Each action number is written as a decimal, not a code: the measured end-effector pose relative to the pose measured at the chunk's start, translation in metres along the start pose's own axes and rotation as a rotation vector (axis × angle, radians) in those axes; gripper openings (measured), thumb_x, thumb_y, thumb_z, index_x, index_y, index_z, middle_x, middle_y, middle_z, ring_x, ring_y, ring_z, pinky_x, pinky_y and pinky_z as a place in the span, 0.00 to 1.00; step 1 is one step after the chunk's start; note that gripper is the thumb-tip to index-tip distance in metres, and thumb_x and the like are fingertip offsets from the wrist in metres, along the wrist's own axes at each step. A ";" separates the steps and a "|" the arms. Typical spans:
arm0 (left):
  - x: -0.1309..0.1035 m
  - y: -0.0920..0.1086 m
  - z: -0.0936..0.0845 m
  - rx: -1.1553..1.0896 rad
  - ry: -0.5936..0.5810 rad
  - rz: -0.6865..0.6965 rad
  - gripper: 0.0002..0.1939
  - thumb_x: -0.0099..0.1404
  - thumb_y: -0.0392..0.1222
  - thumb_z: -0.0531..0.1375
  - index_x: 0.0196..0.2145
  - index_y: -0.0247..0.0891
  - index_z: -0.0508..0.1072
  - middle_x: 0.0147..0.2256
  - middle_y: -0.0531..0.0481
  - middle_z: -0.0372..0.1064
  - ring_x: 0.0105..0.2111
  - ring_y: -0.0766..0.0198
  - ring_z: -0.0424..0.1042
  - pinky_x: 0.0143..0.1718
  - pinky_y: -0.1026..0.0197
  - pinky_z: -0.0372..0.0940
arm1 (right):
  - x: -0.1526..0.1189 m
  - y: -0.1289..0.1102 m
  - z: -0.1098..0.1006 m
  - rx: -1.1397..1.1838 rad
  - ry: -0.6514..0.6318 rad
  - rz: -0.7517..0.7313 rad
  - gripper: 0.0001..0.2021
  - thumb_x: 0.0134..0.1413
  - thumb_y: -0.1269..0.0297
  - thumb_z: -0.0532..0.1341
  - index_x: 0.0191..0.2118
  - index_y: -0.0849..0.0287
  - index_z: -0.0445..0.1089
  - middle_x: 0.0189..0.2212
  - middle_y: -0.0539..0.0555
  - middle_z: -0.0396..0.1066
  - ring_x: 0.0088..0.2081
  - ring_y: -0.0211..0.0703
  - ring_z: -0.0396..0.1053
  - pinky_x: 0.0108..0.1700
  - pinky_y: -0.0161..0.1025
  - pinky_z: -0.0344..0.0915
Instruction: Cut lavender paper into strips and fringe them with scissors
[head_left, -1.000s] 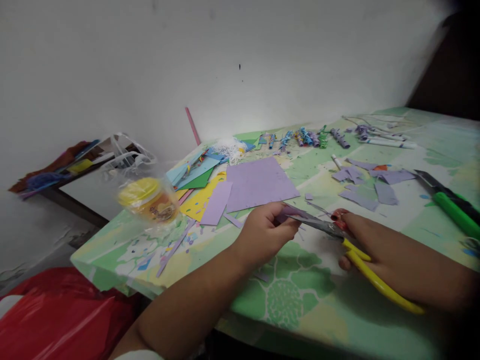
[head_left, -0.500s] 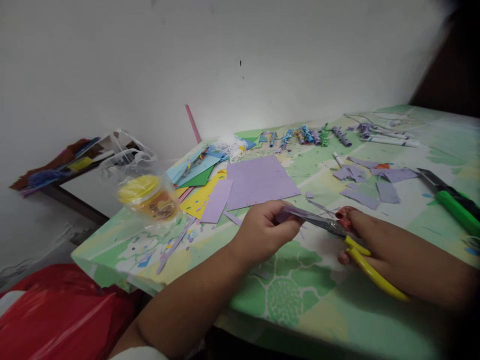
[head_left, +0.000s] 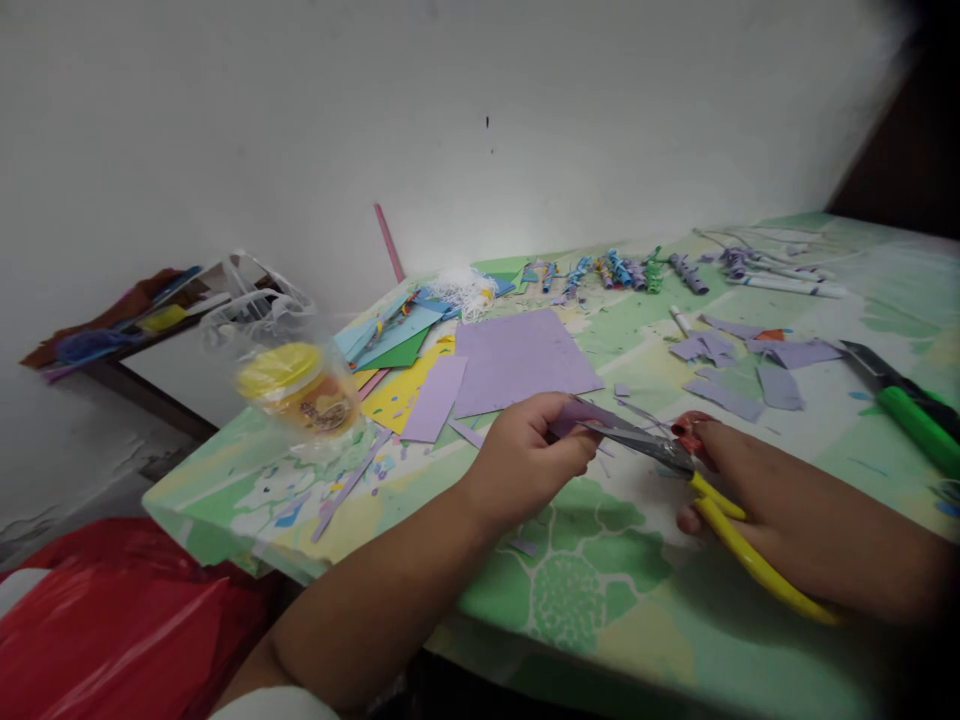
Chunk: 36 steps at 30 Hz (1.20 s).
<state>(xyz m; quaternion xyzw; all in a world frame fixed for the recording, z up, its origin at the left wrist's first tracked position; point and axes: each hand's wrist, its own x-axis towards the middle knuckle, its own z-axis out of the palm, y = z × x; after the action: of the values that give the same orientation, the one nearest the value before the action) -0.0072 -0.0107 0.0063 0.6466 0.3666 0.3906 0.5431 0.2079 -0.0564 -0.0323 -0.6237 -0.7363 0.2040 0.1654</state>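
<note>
Between the thumb and fingers of my left hand (head_left: 529, 450) is a small piece of purple paper (head_left: 568, 420), mostly hidden by the hand. My right hand (head_left: 757, 500) grips scissors (head_left: 645, 445) with yellow handles and a red wrapping near the pivot. The blades point left and lie at the purple paper, close to my left fingertips. Just beyond my left hand a large purple sheet (head_left: 521, 360) lies flat, with a narrower purple strip (head_left: 435, 400) beside it. Torn purple scraps (head_left: 780, 385) lie past my right hand.
A green utility knife (head_left: 915, 415) lies at the right. Several curled paper rolls (head_left: 619, 270) line the back near markers (head_left: 787, 285). A bagged yellow-lidded tub (head_left: 289, 385), coloured sheets (head_left: 401, 350) and white string (head_left: 459, 290) are at the left. A patterned cloth (head_left: 570, 600) covers the table.
The lower scissor handle has swung slightly down and right, and the blades look a little further apart. My left hand stays at the paper; the view has shifted slightly.
</note>
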 end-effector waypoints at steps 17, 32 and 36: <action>0.000 0.000 0.001 -0.100 -0.013 -0.109 0.04 0.52 0.38 0.62 0.25 0.35 0.70 0.18 0.58 0.63 0.17 0.74 0.61 0.22 0.68 0.58 | 0.004 -0.002 -0.001 0.025 -0.053 0.066 0.20 0.45 0.45 0.55 0.40 0.52 0.54 0.38 0.57 0.67 0.37 0.55 0.68 0.41 0.52 0.63; 0.009 -0.006 -0.001 -0.460 -0.051 -0.247 0.06 0.54 0.37 0.63 0.26 0.32 0.70 0.20 0.54 0.71 0.19 0.72 0.70 0.21 0.70 0.64 | 0.004 0.002 -0.002 -0.012 0.035 0.090 0.20 0.43 0.47 0.57 0.42 0.50 0.57 0.39 0.54 0.68 0.39 0.54 0.68 0.43 0.50 0.63; 0.011 -0.004 0.001 -0.422 -0.012 -0.308 0.05 0.58 0.31 0.59 0.25 0.32 0.69 0.19 0.54 0.70 0.18 0.73 0.70 0.22 0.69 0.65 | 0.003 0.005 0.001 0.017 -0.001 0.076 0.21 0.44 0.46 0.57 0.43 0.49 0.57 0.40 0.53 0.67 0.40 0.54 0.67 0.45 0.51 0.62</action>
<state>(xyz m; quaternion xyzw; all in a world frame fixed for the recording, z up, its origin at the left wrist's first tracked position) -0.0017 -0.0011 0.0038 0.4577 0.3679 0.3674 0.7213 0.2111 -0.0528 -0.0352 -0.6497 -0.7103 0.2167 0.1625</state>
